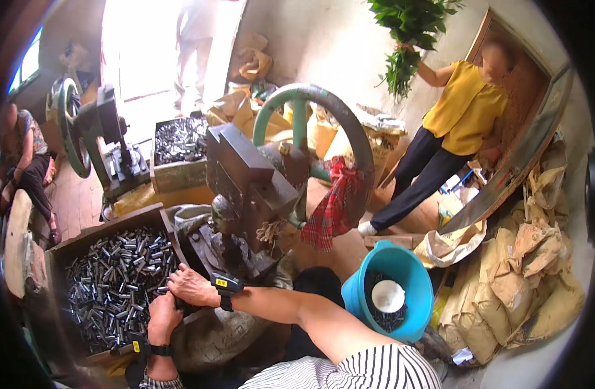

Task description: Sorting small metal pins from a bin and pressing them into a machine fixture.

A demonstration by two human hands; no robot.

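Observation:
My left hand [164,318] is closed at the right edge of a wooden tray [54,259] heaped with small dark metal tubes [119,285]. Just above it, touching or nearly so, my right hand [192,285] has its fingers curled in over the same edge. Whatever lies between the fingers is hidden or too small to name. Both wrists wear black straps with a yellow label. Right beyond my hands stands a dark iron hand press [252,175] with a large green wheel [299,123]; a red plaid cloth [333,204] is tied to its rim.
A blue bucket [354,292] holding a white bowl [388,296] and small dark pieces stands to my right. Stacked sacks [485,298] line the right wall. Beyond are a second press [106,136], another tray [174,172], and a person in yellow [466,104] raising leafy stems [408,32].

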